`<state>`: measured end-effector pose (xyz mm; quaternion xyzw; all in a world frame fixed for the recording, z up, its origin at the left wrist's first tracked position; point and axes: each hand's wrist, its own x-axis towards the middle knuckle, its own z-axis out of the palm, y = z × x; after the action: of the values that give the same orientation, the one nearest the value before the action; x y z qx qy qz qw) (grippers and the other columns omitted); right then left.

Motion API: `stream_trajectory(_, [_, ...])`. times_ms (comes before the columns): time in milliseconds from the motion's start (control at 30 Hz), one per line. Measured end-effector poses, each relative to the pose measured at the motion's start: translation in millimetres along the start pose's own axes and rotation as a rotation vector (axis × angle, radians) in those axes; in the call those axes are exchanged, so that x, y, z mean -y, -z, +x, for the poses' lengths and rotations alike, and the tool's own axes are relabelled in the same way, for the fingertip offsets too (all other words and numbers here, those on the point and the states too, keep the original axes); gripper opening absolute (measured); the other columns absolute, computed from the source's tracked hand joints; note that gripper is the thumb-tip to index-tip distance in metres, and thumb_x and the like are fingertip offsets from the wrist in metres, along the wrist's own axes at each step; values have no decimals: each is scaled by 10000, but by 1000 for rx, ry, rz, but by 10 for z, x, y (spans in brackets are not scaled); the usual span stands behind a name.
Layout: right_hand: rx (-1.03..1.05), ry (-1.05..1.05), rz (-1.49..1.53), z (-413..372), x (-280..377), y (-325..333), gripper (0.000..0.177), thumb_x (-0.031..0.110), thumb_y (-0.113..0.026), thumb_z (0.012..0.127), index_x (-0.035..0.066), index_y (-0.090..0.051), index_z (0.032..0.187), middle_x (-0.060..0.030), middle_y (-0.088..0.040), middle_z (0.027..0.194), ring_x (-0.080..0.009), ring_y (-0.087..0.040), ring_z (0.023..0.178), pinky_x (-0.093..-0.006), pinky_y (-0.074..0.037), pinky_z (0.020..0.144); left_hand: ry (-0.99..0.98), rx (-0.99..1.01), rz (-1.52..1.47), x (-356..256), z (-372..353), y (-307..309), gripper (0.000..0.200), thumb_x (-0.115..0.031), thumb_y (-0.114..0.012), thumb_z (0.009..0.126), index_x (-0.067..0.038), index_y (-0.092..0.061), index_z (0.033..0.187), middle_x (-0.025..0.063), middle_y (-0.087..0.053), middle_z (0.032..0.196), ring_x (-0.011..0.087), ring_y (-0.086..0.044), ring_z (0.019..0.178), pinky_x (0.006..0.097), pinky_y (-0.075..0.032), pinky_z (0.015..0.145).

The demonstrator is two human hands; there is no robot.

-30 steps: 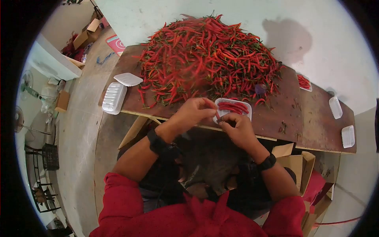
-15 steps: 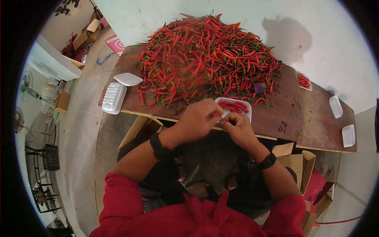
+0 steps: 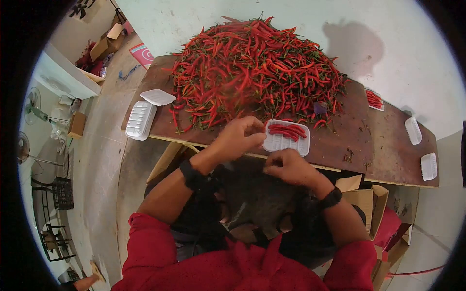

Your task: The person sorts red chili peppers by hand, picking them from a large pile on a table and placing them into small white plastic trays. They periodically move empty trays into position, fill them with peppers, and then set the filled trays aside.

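My left hand hovers over the table's front edge, just left of a white foam tray. Its thumb and fingers are curved with a gap between them, and nothing shows in that gap. Several red chilies lie side by side in the back part of the tray, without stems. In front of the tray is my right hand, fingers curled in against the thumb; whatever they hold, if anything, is hidden. Behind both hands rises a large heap of red chilies with green stems.
White trays, stacked upside down, stand at the left of the brown table. A filled tray and two white trays lie to the right. Cardboard boxes sit below. Part of another person shows at the lower left.
My hands have moved apart from where they met before the tray, the left one leftward, the right one slightly down. More of the tray shows. Part of another person has appeared at the lower left.
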<state>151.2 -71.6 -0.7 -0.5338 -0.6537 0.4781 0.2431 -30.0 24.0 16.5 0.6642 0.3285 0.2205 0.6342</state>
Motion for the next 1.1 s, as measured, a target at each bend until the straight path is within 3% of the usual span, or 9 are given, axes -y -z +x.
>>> stream_trajectory(33, [-84,-23,-31,19,-31,54,185,184,-675,775,9,-657,830,-63,-601,686,-114,-546,658,-286,-444,625,-47,-6,113,18,-4,-10,187,-120,-616,848,-12,-567,992,30,-639,844,96,-593,764,258,-478,669])
stream_trajectory(200, [-441,-112,-125,16,-77,285,207,161,-687,754,14,-651,895,-45,-595,681,-100,-535,629,-270,-436,592,-258,-60,540,99,25,-49,180,-143,-661,792,-27,-595,913,78,-628,804,178,-614,717,301,-477,649])
stream_trajectory(267, [-522,-125,-195,-3,-92,356,257,195,-674,730,42,-668,935,-148,-652,791,-245,-635,737,-354,-492,695,-360,-72,665,126,56,-79,172,-147,-672,772,-35,-602,882,95,-615,787,219,-617,707,320,-477,646])
stream_trajectory(400, [-567,-95,-146,2,-193,386,251,192,-682,721,55,-671,931,-148,-653,790,-263,-638,734,-357,-495,691,-428,-69,795,258,194,-167,160,-147,-679,741,-52,-595,841,116,-571,766,293,-587,723,376,-466,642])
stream_trajectory(467, [-609,-36,-294,30,-285,376,208,155,-708,714,43,-666,884,-71,-589,663,-151,-553,598,-303,-439,564,-465,-75,807,288,253,-200,152,-141,-678,738,-54,-591,829,113,-561,760,298,-579,727,388,-463,642])
stream_trajectory(500, [-611,-37,-293,36,-312,373,208,155,-708,714,43,-666,884,-71,-589,663,-151,-553,598,-303,-439,564,-461,-70,799,294,274,-213,152,-134,-677,733,-56,-592,832,115,-561,763,297,-579,729,390,-463,648])
stream_trajectory(700, [-618,-68,-416,46,-443,380,213,163,-710,696,75,-677,887,-96,-610,691,-231,-589,614,-336,-459,585,-518,-62,817,382,437,-266,149,-114,-666,723,-53,-592,837,126,-565,784,315,-577,748,399,-466,665])
stream_trajectory(767, [-539,-113,-443,46,-410,388,214,186,-649,710,83,-672,897,-153,-653,814,-328,-632,764,-415,-501,698,-515,-54,823,393,463,-293,146,-109,-661,724,-51,-593,839,129,-570,795,322,-577,759,402,-468,672])
stream_trajectory(1100, [-625,-45,-447,79,-517,454,184,154,-672,708,69,-671,871,-139,-661,793,-313,-636,733,-395,-498,673,-421,-81,931,443,502,-313,145,-116,-639,723,-72,-597,855,122,-595,850,329,-587,819,418,-482,703])
